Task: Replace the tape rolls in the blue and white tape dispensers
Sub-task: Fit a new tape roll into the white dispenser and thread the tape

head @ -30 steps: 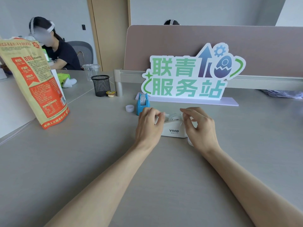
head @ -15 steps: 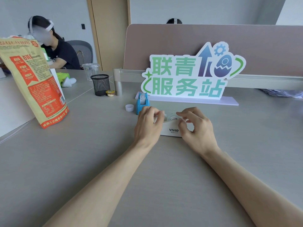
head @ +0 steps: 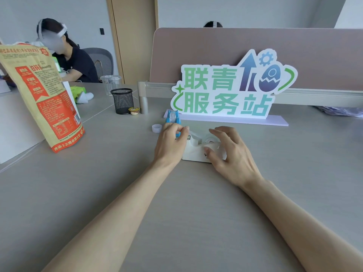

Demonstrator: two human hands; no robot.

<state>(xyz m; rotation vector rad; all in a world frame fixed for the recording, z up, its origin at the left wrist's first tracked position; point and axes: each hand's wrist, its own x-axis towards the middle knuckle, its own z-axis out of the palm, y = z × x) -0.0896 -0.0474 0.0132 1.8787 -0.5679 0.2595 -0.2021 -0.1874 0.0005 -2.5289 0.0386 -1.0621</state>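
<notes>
Your right hand (head: 231, 154) has dropped to grip the blocky white plastic tape dispenser (head: 193, 152), thumb on its front, while your left hand (head: 170, 142) pinches the clear tape strip (head: 194, 133) at its cutter end. Two dispensers stand on the grey table (head: 117, 193): this one and, just behind your left hand, one small blue plastic dispenser (head: 172, 116) with one translucent white ring (head: 156, 128) beside it.

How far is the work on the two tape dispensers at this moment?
Looks done: the blue dispenser is loaded, though whether freshly I cannot tell, and a roll sits in the white dispenser. In hand: the left hand pinches the tape drawn over the cutter, while the right hand holds the white dispenser. Left: fixing the tape end on the cutter.
</notes>
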